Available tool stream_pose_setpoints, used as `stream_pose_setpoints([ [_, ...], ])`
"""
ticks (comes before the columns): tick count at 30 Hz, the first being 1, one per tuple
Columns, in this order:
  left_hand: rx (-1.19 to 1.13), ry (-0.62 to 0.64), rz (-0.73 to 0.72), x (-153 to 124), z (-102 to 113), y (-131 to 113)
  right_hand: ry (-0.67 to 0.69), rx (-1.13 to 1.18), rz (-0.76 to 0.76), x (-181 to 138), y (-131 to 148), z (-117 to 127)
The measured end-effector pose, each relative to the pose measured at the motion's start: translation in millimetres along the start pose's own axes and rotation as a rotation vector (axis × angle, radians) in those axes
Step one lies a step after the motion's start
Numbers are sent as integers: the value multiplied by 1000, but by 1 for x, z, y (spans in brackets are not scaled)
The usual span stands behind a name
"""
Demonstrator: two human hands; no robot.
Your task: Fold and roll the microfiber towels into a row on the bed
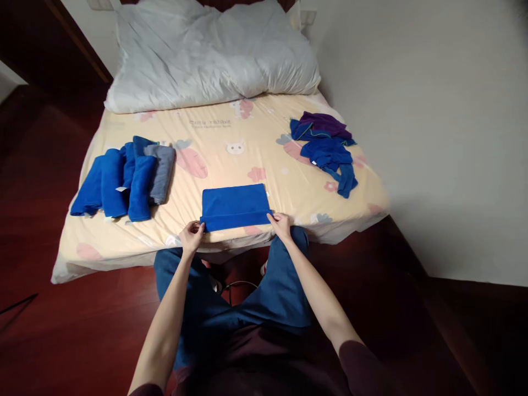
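A blue towel [235, 201] lies flat near the front edge of the bed, with a narrow strip folded over along its near side. My left hand [192, 236] pinches the near left corner of that strip. At the opposite end, my right hand [280, 224] grips the right corner between thumb and fingers. A small white tag shows at the towel's right edge.
Rolled blue and grey towels [115, 181] sit in a cluster on the left of the bed. Crumpled blue and purple cloths [325, 146] lie at the right. A white quilt [214, 55] covers the far end of the patterned sheet [223, 143]. A wall [433, 137] stands at right.
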State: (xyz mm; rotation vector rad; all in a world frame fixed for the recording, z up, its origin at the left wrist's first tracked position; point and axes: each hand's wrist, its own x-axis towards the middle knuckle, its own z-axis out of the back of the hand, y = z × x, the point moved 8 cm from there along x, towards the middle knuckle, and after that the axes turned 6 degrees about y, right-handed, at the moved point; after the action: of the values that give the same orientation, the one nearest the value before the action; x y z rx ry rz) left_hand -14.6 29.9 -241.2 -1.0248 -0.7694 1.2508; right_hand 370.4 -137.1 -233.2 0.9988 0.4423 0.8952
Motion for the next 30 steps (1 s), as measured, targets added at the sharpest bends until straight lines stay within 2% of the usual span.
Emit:
stream_pose_setpoints([
  [3, 153, -59, -71, -8, -1, -13, -89, -63, -18, -6, 6, 5],
  [6, 428, -163, -302, -27, -6, -47, -203, -193, 123, -21, 31, 15],
  [8, 570, -64, -499, -39, -24, -69, -142, -291, 271, -31, 51, 13],
  [10, 658, 148, -666, -49, -49, -81, 29, -380, 404, -40, 65, 2],
  [12, 717, 310, -743, -53, -65, -81, 202, -454, 500, -46, 69, -11],
  [14, 763, 375, -727, -47, -71, -76, 306, -507, 539, -46, 65, -20],
  [16, 787, 418, -691, -38, -72, -68, 342, -533, 533, -40, 57, -24],
  [24, 748, 459, -590, -4, -52, -58, 335, -549, 445, -5, 42, -37],
  [27, 723, 502, -591, -4, -46, -56, 310, -566, 429, -2, 42, -33],
  [30, 648, 575, -594, -16, -40, -47, 371, -523, 454, -16, 36, -25],
])
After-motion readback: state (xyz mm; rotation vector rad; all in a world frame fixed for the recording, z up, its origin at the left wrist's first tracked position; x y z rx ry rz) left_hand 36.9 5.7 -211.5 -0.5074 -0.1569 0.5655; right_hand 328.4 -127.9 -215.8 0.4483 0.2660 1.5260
